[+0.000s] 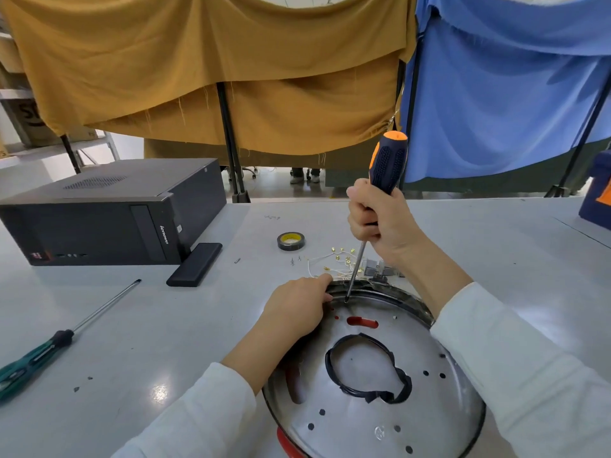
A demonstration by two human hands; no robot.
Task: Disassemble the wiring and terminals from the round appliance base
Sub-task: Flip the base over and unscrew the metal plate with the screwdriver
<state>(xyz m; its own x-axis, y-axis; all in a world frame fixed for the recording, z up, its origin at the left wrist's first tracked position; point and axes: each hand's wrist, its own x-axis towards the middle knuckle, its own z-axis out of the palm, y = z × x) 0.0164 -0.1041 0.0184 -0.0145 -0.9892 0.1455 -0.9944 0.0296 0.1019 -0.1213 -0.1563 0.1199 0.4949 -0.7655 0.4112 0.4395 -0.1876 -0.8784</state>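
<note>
The round appliance base (380,421), a silver metal disc with holes and a black gasket ring, lies on the table in front of me. My left hand (297,305) grips its far rim. My right hand (380,219) holds a black and orange screwdriver (386,163) upright, its tip set into the base's far edge beside my left fingers. Just beyond the rim lie thin white wires with brass terminals (337,262) and a small grey metal part (380,269).
A black computer case (109,213) and a flat black block (195,264) sit far left. A green screwdriver (56,342) lies at near left. A tape roll (291,241) and small screws (295,260) lie beyond the base. Cloth curtains hang behind the table.
</note>
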